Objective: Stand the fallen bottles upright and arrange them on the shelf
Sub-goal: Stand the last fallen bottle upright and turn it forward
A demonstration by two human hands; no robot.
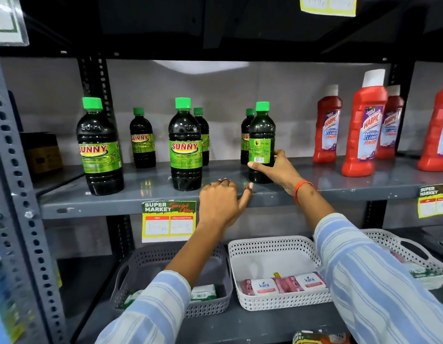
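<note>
Several dark bottles with green caps stand upright on the grey shelf (145, 197). My right hand (277, 170) grips the lower body of one such bottle (261, 135), which stands near the shelf's front with its back label facing me. My left hand (221, 202) rests on the shelf's front edge just left of it, fingers loosely curled, holding nothing. Two more green-capped bottles stand in front at the left (98, 147) and middle (185, 145). Smaller-looking ones stand behind (142, 140), (203, 135), (246, 135).
Red Harpic bottles (364, 125) stand upright on the right of the same shelf. A brown box (42, 152) sits at the far left. Below are a grey basket (170, 281) and a white basket (275, 274) with packets. A price tag (168, 220) hangs from the shelf edge.
</note>
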